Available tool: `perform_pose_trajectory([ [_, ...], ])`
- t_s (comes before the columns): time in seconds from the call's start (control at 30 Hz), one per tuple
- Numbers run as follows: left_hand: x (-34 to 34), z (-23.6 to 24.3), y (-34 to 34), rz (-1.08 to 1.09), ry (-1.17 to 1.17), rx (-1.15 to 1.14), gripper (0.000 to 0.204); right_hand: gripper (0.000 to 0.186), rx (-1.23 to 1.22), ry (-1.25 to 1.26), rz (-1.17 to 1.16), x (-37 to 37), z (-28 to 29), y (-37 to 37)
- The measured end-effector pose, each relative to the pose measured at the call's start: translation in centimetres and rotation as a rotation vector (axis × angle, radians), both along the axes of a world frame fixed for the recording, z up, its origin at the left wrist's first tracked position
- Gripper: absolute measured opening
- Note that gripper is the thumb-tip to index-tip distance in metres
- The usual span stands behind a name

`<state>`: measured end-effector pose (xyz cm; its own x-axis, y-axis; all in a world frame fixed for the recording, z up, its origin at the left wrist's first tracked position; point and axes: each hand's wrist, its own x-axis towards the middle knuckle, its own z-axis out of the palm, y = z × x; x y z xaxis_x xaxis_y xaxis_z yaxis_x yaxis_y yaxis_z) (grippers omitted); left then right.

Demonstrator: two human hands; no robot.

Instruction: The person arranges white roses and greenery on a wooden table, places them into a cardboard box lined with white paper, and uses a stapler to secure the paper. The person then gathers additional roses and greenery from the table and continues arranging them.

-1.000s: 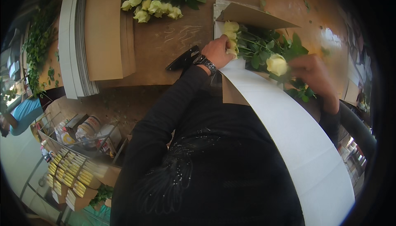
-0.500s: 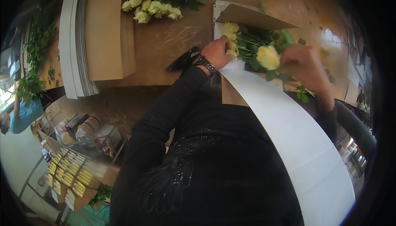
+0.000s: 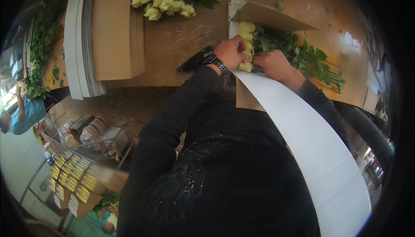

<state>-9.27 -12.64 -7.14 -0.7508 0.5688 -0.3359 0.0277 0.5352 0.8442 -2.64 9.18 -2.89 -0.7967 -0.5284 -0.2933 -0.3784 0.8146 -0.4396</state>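
Observation:
Pale yellow roses lie in a row, heads to the left, on a sheet of cardboard whose brown flap stands up behind them. My left hand, with a dark watch on its wrist, has its fingertips closed around one rose head in that row. Just right of it, my right hand is closed at the nearest rose, just below its head; the stem inside the fingers is hidden. Leafy stems stretch away to the right. A long white sheet curves from the roses down over my front.
Another bunch of pale roses lies farther back on the wooden table. A dark flat tool sits by my left wrist. Stacked cardboard sheets stand left. Below left are a crate of bottles and wrapped bunches. Another person is far left.
My right hand has moved left with a rose from above the stems and brought it into the near end of the row. My left hand stays at the rose heads.

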Motion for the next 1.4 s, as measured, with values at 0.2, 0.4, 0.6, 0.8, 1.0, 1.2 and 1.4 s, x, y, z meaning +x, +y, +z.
perform_pose_trajectory([
  [0.2,0.4,-0.1,-0.1,-0.010,0.009,-0.034,0.038,0.012,0.060,-0.073,0.018,-0.5,-0.3,-0.6],
  [0.4,1.0,-0.3,-2.7,0.098,-0.132,0.069,0.026,0.015,-0.050,-0.126,-0.125,-0.3,3.3,0.3],
  [0.6,1.4,0.8,-4.3,0.090,-0.184,0.147,0.021,0.016,-0.142,-0.095,-0.195,0.4,3.8,1.2],
  [0.8,1.8,1.8,-2.9,0.075,-0.135,0.207,0.019,0.011,-0.220,-0.095,-0.148,0.4,0.6,0.6],
  [1.0,1.3,1.7,-2.4,-0.235,0.073,0.181,0.020,0.009,-0.095,-0.083,-0.043,0.0,0.5,0.3],
  [1.2,0.8,1.6,-2.5,-0.379,0.117,0.068,0.022,0.009,-0.067,-0.071,-0.027,-0.8,0.4,0.0],
  [1.4,1.6,1.5,-2.2,-0.197,0.073,0.016,0.022,0.007,-0.024,-0.046,-0.014,-0.7,0.2,0.0],
])
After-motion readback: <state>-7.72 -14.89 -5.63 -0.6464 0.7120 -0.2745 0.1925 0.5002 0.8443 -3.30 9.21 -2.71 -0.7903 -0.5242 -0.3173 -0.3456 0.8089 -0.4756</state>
